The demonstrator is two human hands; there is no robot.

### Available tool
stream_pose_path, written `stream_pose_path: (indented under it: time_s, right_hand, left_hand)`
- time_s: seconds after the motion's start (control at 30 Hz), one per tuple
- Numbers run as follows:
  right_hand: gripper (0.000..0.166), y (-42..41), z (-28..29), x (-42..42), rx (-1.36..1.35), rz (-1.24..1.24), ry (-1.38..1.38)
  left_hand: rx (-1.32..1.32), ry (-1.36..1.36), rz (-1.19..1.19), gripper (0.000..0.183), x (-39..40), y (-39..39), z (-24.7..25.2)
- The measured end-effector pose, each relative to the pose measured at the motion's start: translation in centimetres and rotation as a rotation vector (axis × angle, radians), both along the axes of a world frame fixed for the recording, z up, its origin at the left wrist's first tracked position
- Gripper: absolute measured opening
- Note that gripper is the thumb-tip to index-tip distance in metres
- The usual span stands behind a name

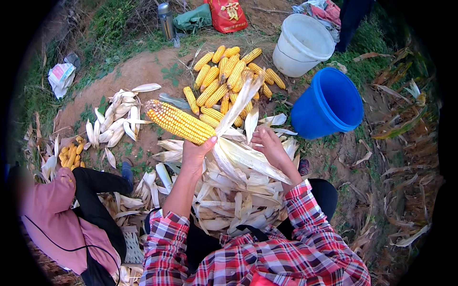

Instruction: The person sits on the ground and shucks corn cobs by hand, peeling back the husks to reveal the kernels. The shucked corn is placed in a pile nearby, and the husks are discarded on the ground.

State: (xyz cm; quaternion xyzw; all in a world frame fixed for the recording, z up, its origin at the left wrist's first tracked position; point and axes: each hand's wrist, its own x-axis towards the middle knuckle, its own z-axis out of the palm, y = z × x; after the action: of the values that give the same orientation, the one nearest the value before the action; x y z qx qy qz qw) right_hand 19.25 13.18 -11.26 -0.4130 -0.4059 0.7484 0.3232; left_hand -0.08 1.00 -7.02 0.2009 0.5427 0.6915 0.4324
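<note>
My left hand point(196, 152) grips a yellow corn ear point(180, 123) near its base, with the bare kernels pointing to the upper left. Pale dry husk leaves point(247, 159) fan out from that base toward my right hand. My right hand point(268, 144) is raised just beyond these leaves, fingers curled and partly apart; no object shows in its grasp. Beneath both hands lies a heap of stripped husks point(239, 200). Past them is a pile of bare corn ears point(229, 77) on the soil, partly covered by the upright husk leaf.
A blue bucket point(325, 103) and a white bucket point(302, 44) stand to the right. Unhusked ears point(118, 116) lie to the left. A person in pink point(57, 221) sits at lower left beside more corn point(71, 155). A thermos point(165, 21) and a red bag point(227, 16) stand behind.
</note>
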Motion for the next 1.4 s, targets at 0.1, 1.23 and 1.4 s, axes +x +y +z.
stream_pose_path:
  time_s: [0.1, 1.23, 1.4]
  right_hand:
    - [0.042, -0.3, 2.6, 3.3, 0.599, -0.271, -0.448]
    - [0.029, -0.4, 8.5, -5.3, -0.017, 0.102, 0.345]
    - [0.025, -2.8, 7.5, -7.1, 0.219, 0.335, 0.289]
  left_hand:
    - [-0.037, 0.142, 0.001, 0.034, -0.1, 0.0, 0.6]
    - [-0.02, -0.671, -0.407, 0.057, 4.8, -1.9, -1.1]
    - [-0.086, -0.255, -0.316, 0.082, 5.6, -2.2, -2.3]
